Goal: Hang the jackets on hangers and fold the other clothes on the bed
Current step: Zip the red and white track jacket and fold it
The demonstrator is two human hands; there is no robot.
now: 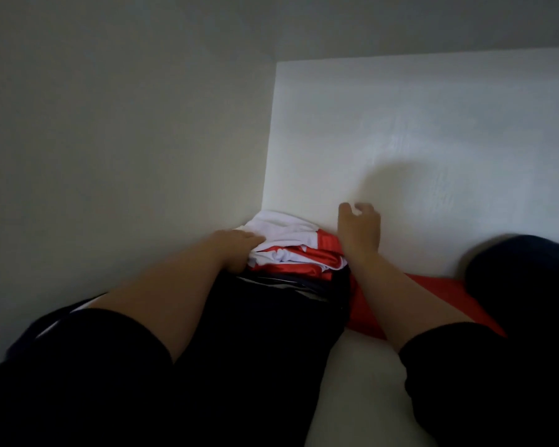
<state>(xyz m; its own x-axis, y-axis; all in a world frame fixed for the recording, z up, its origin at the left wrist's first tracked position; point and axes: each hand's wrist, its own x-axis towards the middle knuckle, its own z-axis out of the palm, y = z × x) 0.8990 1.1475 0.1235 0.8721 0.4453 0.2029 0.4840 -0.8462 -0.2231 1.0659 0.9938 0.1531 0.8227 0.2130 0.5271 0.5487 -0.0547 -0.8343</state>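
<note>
Both arms are out over the bed (362,391), and the hands sit either side of a small pile of clothes. The pile lies at the far end, right up against the foot of a white panel (433,140), with the grey wall (110,140) to the left.

The left hand (238,250) is on the pile's left edge, fingers laid flat across the white cloth (281,232) on top, pressing rather than clutching; the thumb is hidden, so I cannot tell whether it hooks under.

The right hand (359,233) stands at the pile's right side, back towards us. Its fingers are loosely curled and blurred against the panel, with nothing held in them.

Under the white cloth there is a red-and-white shirt (307,256), rumpled, and below that a dark garment (271,317) running back towards the person.

A red cloth (449,288) lies flat on the bed to the right, passing beneath the right forearm. A dark bundle (523,279) sits further right, against the panel; I cannot make out what it is. Black sleeves (78,366) cover both upper arms.
</note>
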